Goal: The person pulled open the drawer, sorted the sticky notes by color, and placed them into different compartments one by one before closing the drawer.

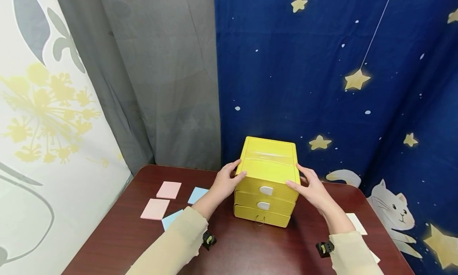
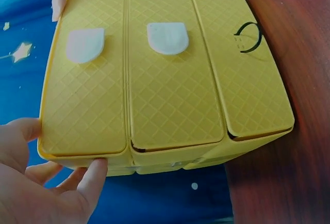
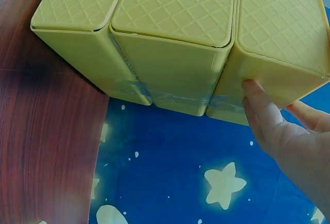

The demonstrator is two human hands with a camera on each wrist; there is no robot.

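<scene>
Framing yellow drawers, only the head view catches pink squares.

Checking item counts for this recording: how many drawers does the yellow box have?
3, stacked in the yellow box: the top drawer, the middle drawer beneath it and the bottom drawer nearest the tabletop. All three fronts show.

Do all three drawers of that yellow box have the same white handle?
No, the upper two drawers have white tabs, but the bottom drawer has a thin loop instead.
</scene>
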